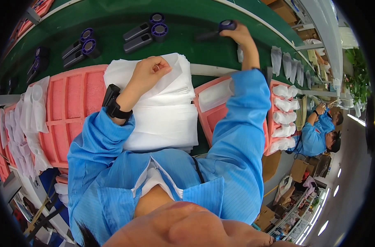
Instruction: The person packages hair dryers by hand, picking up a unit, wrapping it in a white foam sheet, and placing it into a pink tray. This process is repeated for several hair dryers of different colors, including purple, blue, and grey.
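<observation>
My right hand (239,34) reaches out over the green work surface, its fingers closed around the round head of a dark grey hair dryer (227,25). The dryer's handle points left and looks smeared by motion. Over a thick stack of thin white sheets (165,125) is my left hand (149,73), with a black band on its wrist. Its fingers are curled, thumb toward forefinger, beside the upper sheets; whether a sheet edge is pinched there is unclear. More hair dryers with purple rings lie in pairs to the left, the closest pair (144,36) beyond the stack.
A pink compartment tray (56,119) lies left, with white sleeves (33,107) across it. Right of the stack, another pink tray (216,121) holds a white-wrapped item (215,95). Wrapped items fill a tray (274,133) farther right. Several sleeved pieces (287,64) stand beyond. Co-workers (317,133) sit right.
</observation>
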Demonstrator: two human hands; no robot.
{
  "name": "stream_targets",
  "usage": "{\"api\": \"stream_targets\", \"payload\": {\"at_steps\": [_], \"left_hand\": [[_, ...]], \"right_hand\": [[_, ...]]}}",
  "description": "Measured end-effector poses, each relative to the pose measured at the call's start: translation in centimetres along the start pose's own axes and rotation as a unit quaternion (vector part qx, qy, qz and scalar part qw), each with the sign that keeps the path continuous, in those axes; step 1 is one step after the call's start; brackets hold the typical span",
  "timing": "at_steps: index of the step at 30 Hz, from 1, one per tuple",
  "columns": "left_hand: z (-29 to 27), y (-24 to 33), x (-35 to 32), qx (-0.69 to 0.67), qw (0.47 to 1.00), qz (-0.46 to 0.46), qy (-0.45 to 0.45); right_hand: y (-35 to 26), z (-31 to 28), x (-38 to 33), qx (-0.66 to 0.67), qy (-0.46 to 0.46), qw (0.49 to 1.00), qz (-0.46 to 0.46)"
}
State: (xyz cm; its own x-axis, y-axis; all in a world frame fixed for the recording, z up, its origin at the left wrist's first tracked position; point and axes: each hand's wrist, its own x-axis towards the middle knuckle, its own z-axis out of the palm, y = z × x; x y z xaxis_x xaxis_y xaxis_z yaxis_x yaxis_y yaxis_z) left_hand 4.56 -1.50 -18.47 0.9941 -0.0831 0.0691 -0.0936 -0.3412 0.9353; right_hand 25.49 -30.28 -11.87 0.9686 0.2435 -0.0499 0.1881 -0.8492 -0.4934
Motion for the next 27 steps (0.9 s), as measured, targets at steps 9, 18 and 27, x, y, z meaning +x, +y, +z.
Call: {"api": "stream_targets", "payload": {"at_steps": [9, 18, 27], "left_hand": [[-2.6, 2.7, -1.2, -0.163, 0.987, -0.002, -0.013], [-4.0, 6.4, -2.7, -0.292, 0.945, 0.049, 0.138], [-5.0, 6.2, -2.8, -0.550, 0.821, 0.078, 0.132]], "right_hand": [[-10.0, -3.1, -12.4, 0.265, 0.012, 0.954, -0.142], [-15.4, 3.8, -12.8, 0.240, 0.017, 0.902, -0.358], [-18.2, 7.1, -14.4, 0.176, 0.120, 0.902, -0.374]]}}
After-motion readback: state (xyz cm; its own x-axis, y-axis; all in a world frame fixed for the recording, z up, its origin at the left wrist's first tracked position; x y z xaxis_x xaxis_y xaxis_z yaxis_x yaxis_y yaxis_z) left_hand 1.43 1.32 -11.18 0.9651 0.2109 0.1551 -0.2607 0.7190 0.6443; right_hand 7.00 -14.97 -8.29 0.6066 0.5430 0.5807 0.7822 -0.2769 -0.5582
